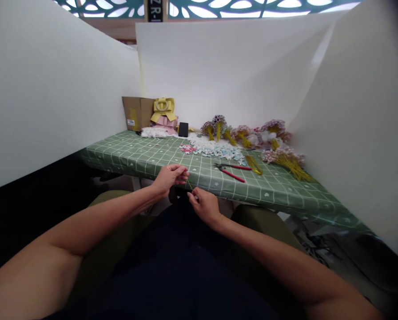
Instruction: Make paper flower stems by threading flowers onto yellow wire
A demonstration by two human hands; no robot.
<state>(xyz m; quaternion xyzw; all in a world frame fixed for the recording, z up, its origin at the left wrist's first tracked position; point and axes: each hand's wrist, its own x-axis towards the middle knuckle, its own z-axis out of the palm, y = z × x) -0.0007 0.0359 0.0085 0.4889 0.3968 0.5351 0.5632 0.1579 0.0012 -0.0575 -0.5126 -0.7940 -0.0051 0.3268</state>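
Between my two hands runs a thin yellow wire [189, 183], slanting down to the right at the table's front edge. My left hand [171, 178] pinches its upper end between thumb and fingers. The lower end is closed in my right hand [204, 204], with the fingers curled and the wire's tip hidden. Beyond my hands lie red-handled pliers [232, 172], jaws to the left, and a bundle of yellow wires [254, 165]. Pale blue and white flower pieces [222, 150] are heaped behind them, with a small pink cluster [187, 149] at the left.
A green checked tablecloth [129, 153] covers the table. Bunches of beaded stems [287, 162] lie on the right, more stand behind. At the back left are a cardboard box [137, 113], yellow bows [163, 108] and a black phone-like device [183, 129]. White panels [235, 66] enclose the table.
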